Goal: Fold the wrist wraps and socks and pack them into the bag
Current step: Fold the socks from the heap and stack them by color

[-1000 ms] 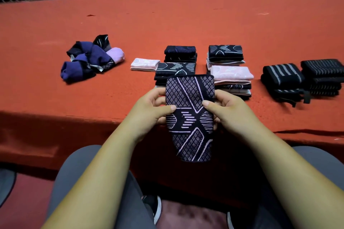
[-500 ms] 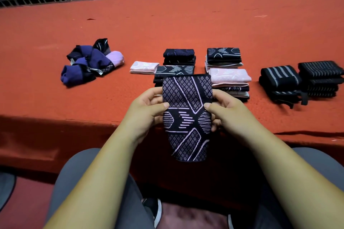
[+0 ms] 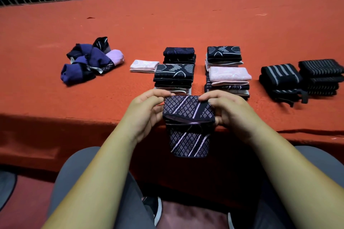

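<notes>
Hands meet just below the middle of the frame, at the near edge of the red-covered table (image 3: 186, 29). The left hand (image 3: 147, 109) and the right hand (image 3: 229, 111) each pinch a side of a dark patterned sock (image 3: 188, 117), its upper part doubled over toward the person so a folded flap lies across the front while the lower end hangs down past the table edge. Both hands are closed on the fabric, thumbs on top at the fold.

Behind them, in the centre of the frame, stand two stacks of folded socks: the left stack (image 3: 174, 76) topped by a dark piece with pale lines, the right stack (image 3: 228, 80) topped by a pink one. Further back sit two smaller dark piles (image 3: 179, 55) and (image 3: 224, 55). A single folded pink sock (image 3: 144, 65) lies just left of the left stack.

At the left of the frame lies a loose heap of unfolded socks (image 3: 89, 61), purple, lilac and black. At the right edge, folded black wrist wraps (image 3: 280, 78) with grey stripes rest beside a second striped pile (image 3: 321, 76), the two touching.

Grey trousers (image 3: 83, 182) fill the bottom of the frame.
</notes>
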